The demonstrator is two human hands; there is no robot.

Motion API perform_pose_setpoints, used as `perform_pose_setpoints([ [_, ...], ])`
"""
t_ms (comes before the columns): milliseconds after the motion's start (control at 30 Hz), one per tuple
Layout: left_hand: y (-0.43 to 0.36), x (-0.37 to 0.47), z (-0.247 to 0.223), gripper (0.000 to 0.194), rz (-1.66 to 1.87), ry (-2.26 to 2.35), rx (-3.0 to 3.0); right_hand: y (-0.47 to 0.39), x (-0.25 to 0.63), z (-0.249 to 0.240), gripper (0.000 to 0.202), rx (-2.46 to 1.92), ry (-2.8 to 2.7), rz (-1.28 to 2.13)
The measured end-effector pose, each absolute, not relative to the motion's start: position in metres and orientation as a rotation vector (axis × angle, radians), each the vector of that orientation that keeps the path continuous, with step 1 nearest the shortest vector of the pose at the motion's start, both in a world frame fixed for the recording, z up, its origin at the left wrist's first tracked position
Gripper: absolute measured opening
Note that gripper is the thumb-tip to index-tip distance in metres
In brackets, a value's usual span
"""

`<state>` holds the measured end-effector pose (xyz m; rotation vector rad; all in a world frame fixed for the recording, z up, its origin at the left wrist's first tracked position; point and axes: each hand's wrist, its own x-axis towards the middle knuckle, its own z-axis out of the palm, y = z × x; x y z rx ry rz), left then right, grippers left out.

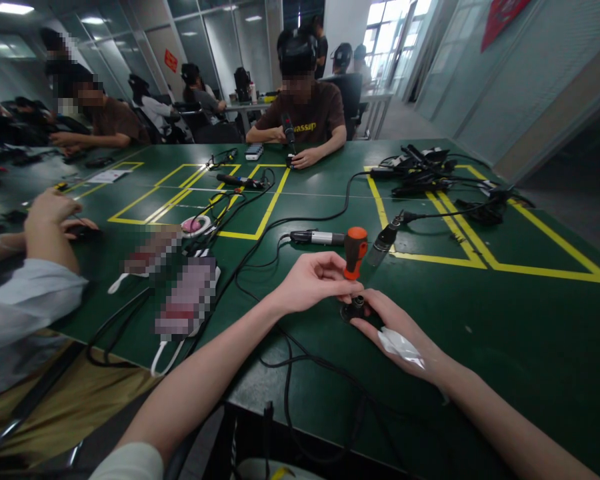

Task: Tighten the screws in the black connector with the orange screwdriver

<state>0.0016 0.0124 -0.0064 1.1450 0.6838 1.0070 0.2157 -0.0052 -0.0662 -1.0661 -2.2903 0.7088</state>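
Observation:
Near the front middle of the table, my left hand [320, 280] is closed with its fingertips at the lower end of an orange and black screwdriver [356, 253], which stands upright. Just below it, the fingers of my right hand [387, 327] pinch a small round black part [353, 311] against the table. A metallic piece shows at the top of that part; the screwdriver's tip is hidden by my fingers. Clear tape [403, 347] sticks to the back of my right hand. Behind my hands lie a silver and black electric screwdriver [320, 237] and a tilted black one [386, 239] with a cable.
Black cables [320, 217] run across the green table [520, 333], which has yellow tape outlines. Two blurred slabs with white straps [190, 297] lie at left. A tangle of black cables and devices [420, 170] sits back right. Co-workers sit opposite [305, 110] and at my left [50, 220].

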Motion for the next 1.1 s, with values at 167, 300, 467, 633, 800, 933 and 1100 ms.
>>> perform_pose_setpoints([
  [167,0.0129,0.0006,-0.0074,0.048,1.007,0.684,1.147,-0.0055,0.2151,-0.0680,0.017,-1.065,-2.284,0.702],
  [300,0.0117,-0.0004,-0.0054,0.047,0.959,0.669,1.153,-0.0050,0.2150,-0.0723,0.016,-1.063,-2.290,0.680],
  [467,0.0114,0.0004,-0.0056,0.043,0.968,0.670,1.155,-0.0055,0.2144,-0.0700,0.016,-1.043,-2.295,0.656],
  [633,0.0123,0.0015,-0.0086,0.049,0.991,0.676,1.145,-0.0065,0.2132,-0.0645,0.016,-1.053,-2.298,0.687],
  [800,0.0117,0.0015,-0.0074,0.052,1.012,0.687,1.131,-0.0065,0.2138,-0.0658,0.016,-1.059,-2.297,0.694],
  [933,0.0103,0.0010,-0.0040,0.049,0.999,0.682,1.141,-0.0058,0.2143,-0.0676,0.016,-1.061,-2.290,0.698],
  [1100,0.0095,0.0009,-0.0023,0.045,0.965,0.695,1.143,-0.0049,0.2148,-0.0697,0.019,-1.072,-2.298,0.692],
])
